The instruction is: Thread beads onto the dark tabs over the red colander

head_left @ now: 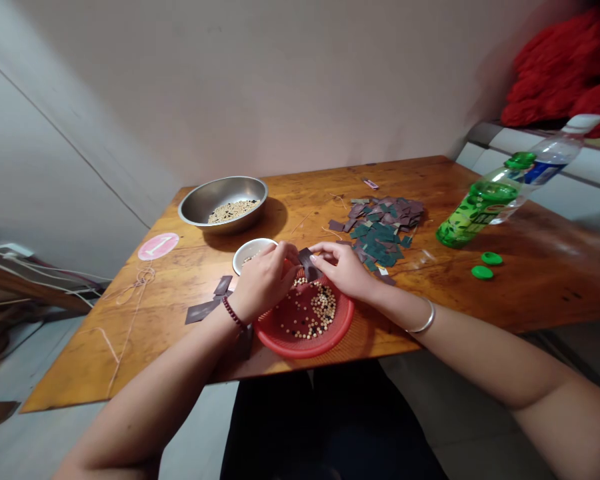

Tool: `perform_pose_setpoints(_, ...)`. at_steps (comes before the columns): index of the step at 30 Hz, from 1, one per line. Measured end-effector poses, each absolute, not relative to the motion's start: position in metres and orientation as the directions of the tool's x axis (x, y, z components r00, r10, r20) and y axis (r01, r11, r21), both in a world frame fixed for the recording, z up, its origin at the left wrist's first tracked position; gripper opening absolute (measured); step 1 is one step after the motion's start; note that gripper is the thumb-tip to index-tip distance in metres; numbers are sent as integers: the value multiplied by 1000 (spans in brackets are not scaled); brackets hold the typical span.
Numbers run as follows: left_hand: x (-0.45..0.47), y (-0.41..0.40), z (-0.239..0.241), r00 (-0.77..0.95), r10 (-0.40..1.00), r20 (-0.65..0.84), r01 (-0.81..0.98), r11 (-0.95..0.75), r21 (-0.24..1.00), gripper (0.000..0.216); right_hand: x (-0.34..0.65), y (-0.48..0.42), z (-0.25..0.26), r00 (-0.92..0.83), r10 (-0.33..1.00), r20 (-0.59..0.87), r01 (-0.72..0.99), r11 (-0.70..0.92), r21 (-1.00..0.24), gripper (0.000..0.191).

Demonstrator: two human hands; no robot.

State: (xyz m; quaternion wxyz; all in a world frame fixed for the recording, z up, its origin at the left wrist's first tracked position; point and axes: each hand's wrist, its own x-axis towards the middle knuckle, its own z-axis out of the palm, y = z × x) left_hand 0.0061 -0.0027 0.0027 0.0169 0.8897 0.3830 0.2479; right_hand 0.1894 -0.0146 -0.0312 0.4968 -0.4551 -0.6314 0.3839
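My left hand (265, 280) and my right hand (343, 267) meet above a red basket (280, 340) holding several small beads. Both pinch a small dark card piece (307, 260) between their fingertips, one on each side. The left wrist wears a dark red bead bracelet, the right wrist a silver bangle. A small white bowl (247, 252) sits just behind my left hand, partly hidden by it.
A steel bowl (223, 200) with beads stands at the back left of the wooden table (530, 280). A pile of dark green and brown card pieces (380, 230) lies behind my right hand. Two bottles (485, 203), green caps (485, 265), loose string (130, 300), a pink sticker (158, 246).
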Motion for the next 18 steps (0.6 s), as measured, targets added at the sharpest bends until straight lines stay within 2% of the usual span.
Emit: perform_pose_setpoints(18,6,-3,3,589,683,431,664,-714,223,14,189,-14,-32,-91,956,278,184,290,-939,18)
